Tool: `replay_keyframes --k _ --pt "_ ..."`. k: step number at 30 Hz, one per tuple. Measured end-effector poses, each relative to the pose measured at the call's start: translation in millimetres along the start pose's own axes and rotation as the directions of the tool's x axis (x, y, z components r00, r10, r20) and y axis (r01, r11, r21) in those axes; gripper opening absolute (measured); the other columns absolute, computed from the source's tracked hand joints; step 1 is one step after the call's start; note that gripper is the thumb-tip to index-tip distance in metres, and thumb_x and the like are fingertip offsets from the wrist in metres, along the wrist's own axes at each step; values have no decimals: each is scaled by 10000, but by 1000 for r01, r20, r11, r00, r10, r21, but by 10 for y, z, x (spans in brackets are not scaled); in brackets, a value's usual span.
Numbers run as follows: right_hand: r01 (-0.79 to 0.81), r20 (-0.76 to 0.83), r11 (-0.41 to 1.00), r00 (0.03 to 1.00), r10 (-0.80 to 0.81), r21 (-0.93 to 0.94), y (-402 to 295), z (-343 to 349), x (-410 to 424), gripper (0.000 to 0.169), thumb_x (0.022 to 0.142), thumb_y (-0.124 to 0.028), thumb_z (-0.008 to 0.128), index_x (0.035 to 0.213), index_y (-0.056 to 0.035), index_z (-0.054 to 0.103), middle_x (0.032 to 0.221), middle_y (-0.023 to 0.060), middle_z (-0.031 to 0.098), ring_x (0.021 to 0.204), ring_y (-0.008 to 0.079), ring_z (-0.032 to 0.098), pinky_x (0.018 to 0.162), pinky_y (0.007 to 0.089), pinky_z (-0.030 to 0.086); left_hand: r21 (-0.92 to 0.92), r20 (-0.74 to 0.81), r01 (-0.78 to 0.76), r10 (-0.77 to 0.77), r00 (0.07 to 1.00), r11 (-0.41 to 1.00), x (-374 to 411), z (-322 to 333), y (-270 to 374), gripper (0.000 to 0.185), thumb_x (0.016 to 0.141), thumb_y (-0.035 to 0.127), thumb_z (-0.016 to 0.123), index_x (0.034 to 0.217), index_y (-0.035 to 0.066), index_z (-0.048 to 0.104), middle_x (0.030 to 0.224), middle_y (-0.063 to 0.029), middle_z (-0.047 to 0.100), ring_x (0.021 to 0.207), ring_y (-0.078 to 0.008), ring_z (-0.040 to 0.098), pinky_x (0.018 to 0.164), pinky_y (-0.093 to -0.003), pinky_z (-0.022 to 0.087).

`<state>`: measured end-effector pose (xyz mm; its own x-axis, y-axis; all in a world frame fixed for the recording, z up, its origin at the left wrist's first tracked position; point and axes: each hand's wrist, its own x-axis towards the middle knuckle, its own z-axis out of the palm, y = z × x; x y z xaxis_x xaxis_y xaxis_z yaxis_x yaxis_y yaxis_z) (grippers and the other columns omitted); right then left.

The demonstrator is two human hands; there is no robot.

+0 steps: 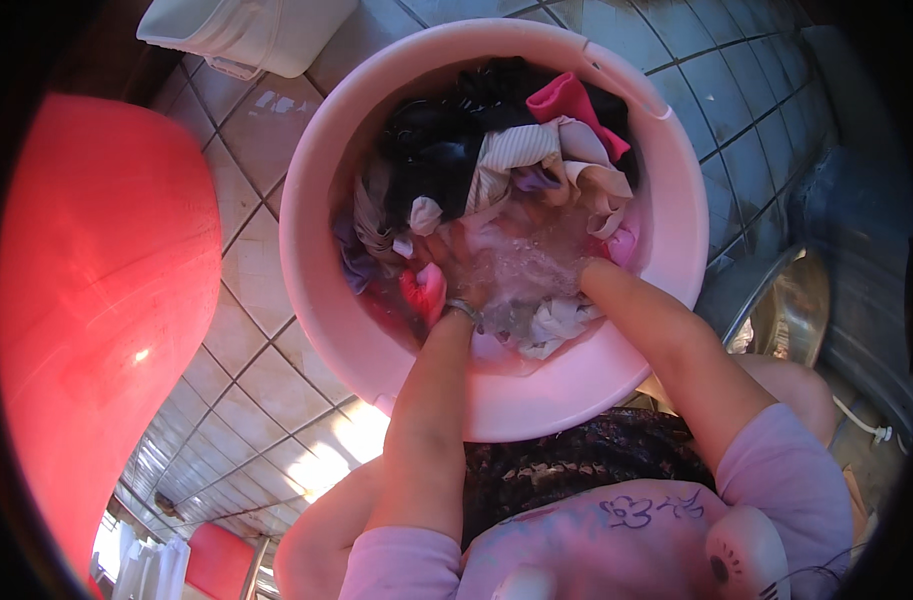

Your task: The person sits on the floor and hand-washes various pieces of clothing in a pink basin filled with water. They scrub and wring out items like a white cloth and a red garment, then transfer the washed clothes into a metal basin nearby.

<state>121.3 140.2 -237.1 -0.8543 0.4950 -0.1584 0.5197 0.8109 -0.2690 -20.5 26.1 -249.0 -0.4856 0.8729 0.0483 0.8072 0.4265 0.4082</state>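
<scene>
A round pink plastic tub [546,409] holds murky water and clothes, with black fabric [441,165] at its far side. My left hand [467,277] is under the water left of the middle, a band at its wrist, beside a bright red-pink cloth [426,289]. My right hand [576,266] is also submerged at the right; churned water hides its fingers. Between my wrists lies a whitish cloth [554,326]. Beyond them are a striped cream cloth [520,146], a beige cloth [606,187] and a hot-pink cloth [569,101]. What either hand grips is hidden.
A large red plastic container [118,247] stands at the left on the tiled floor [257,270]. A white plastic bucket [254,30] is at the top left. To the right is a metal basin [801,307]; a red object [220,559] lies at the lower left.
</scene>
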Motion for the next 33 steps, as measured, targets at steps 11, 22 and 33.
replay_keyframes --k 11,22,33 --pt "-16 -56 995 998 22 99 -224 -560 -315 515 792 -223 576 1272 -96 441 1290 194 404 1174 330 419 966 414 360 50 131 -80 73 989 996 -52 -748 121 726 757 183 617 1374 69 252 1368 -271 256 1244 -438 309 1001 -440 335" --pt "-256 1 936 965 264 244 -101 -1376 -673 310 703 -155 616 984 -34 564 864 196 604 867 365 590 755 447 468 -209 529 721 -544 651 661 -736 -1035 317 710 676 182 672 1289 5 361 1138 -275 526 1013 -391 558 863 -392 449" --pt "-213 115 157 872 476 964 -38 -1985 -912 41 722 -52 493 746 -67 463 751 59 530 663 218 535 631 363 465 -909 361 416 -499 788 0 -940 -1387 710 277 706 124 594 944 -17 609 899 -86 632 778 -190 597 675 -321 470"
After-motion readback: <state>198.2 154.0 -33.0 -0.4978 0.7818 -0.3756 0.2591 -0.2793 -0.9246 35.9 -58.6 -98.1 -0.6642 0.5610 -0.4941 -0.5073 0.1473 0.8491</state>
